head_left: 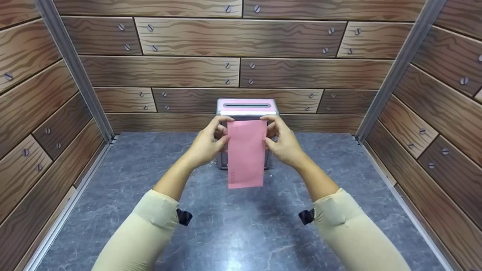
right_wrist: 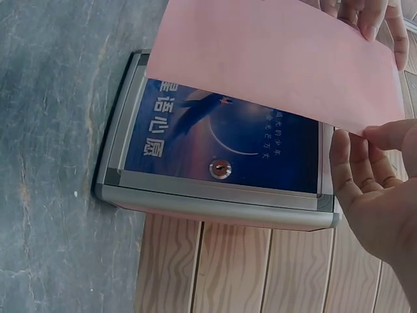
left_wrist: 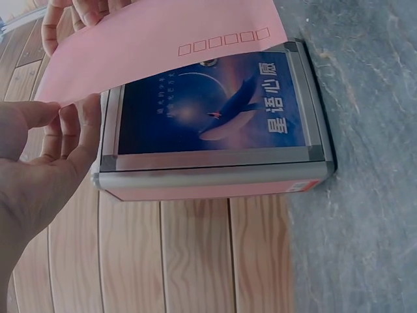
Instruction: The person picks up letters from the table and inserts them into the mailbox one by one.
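A pink envelope point(head_left: 246, 154) hangs upright between both hands, in front of a box. My left hand point(head_left: 208, 142) pinches its upper left edge between thumb and fingers, and my right hand point(head_left: 283, 142) pinches the upper right edge. A row of small red squares shows on the envelope point(left_wrist: 163, 45) in the left wrist view. Behind it stands the silver-framed ballot-style box point(head_left: 247, 107), its pink top cut by a long slot point(head_left: 246, 105). The box's dark blue front point(right_wrist: 195, 147) bears a whale picture, white characters and a round lock point(right_wrist: 220, 169). In the head view the envelope hides most of that front.
The box stands on a grey marbled floor point(head_left: 150, 169), close to the wood-patterned back wall point(head_left: 188, 71). Similar plank-patterned walls rise at left point(head_left: 37, 124) and right point(head_left: 433, 124), with metal posts point(head_left: 395, 71) at the corners.
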Tool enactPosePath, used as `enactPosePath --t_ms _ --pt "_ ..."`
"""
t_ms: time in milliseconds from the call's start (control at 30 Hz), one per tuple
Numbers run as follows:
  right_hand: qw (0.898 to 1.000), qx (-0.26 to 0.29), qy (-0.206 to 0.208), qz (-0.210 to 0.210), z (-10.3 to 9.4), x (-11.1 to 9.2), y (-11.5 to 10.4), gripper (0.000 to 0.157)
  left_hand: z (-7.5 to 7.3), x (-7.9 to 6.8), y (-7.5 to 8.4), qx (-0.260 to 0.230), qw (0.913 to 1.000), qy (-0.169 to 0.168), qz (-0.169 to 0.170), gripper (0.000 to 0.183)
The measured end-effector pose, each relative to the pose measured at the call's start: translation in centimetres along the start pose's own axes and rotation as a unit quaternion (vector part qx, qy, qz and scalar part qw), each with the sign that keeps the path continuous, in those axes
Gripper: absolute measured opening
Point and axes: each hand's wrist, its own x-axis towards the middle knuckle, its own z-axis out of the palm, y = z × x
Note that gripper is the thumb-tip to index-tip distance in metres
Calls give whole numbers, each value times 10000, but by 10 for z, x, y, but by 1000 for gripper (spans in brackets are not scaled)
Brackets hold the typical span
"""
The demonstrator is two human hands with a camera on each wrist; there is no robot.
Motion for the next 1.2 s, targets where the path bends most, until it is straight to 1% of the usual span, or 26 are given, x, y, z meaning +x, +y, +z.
enactPosePath --t_ms 133,200,300,367,433,533,733,867,1033,1100,1200 --pt "9999 -73 116 -72 1 2 -3 58 -1 2 0 64 9998 93 162 47" --pt "9998 -127 144 -88 1 3 -4 57 0 2 -1 162 9993 152 309 48" --pt "9995 -235 175 -108 0 4 -6 56 0 3 -1 474 9967 271 607 52" --pt "9994 -240 216 -109 -1 5 -8 56 1 4 0 745 9932 374 808 55" --pt "9993 -239 276 -119 -3 7 -10 57 1 7 2 929 9904 461 912 58" --pt "9989 -225 369 -156 -6 10 -15 57 2 11 6 1064 9880 545 975 61" --pt "9975 -325 504 -370 -11 18 -26 56 -1 16 14 1069 9859 824 984 60" --pt "9943 -556 659 -622 -15 22 -36 55 -3 17 20 1125 9815 996 1189 58" --pt "9878 -834 906 -951 -21 25 -44 53 -6 20 31 1140 9787 987 1392 58" --pt "9862 -846 977 -1032 -23 27 -46 51 -6 22 35 1128 9790 990 1382 58" --pt "9858 -772 1021 -1083 -26 29 -50 52 -9 25 40 1085 9777 1090 1427 58"
